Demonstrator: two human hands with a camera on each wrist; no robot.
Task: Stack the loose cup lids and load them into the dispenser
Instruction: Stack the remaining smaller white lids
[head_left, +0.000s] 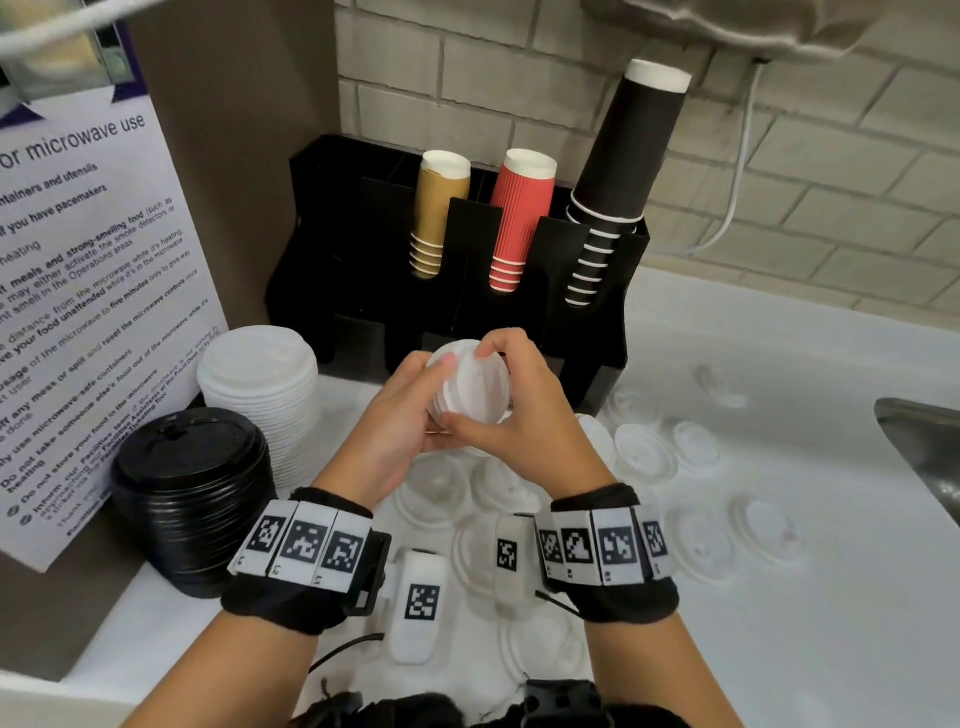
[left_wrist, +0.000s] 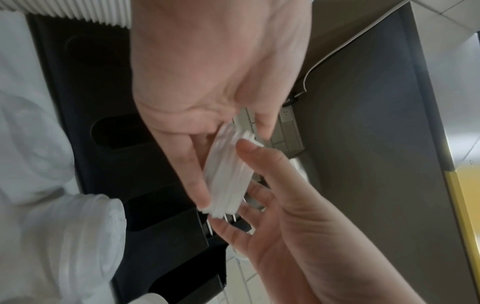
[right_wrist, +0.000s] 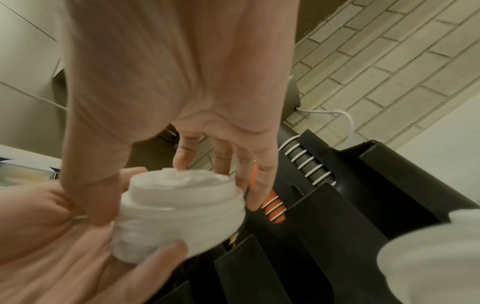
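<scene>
Lids: a short white stack of lids (head_left: 470, 384) sits between my two hands, held above the counter, just in front of the black dispenser (head_left: 457, 291).
Left hand: my left hand (head_left: 400, 415) cups the stack from below and behind, fingers curled round its rim.
Right hand: my right hand (head_left: 511, 405) grips the top lid, fingertips (right_wrist: 182, 162) over the far edge, thumb on the near edge.
Stack: rims look slightly uneven in my left wrist view.
Doing it well: I judge I should press evenly until the rims nest flush.
Remaining: more loose lids (head_left: 644, 449) lie beneath my wrists and right of my fingers.
</scene>
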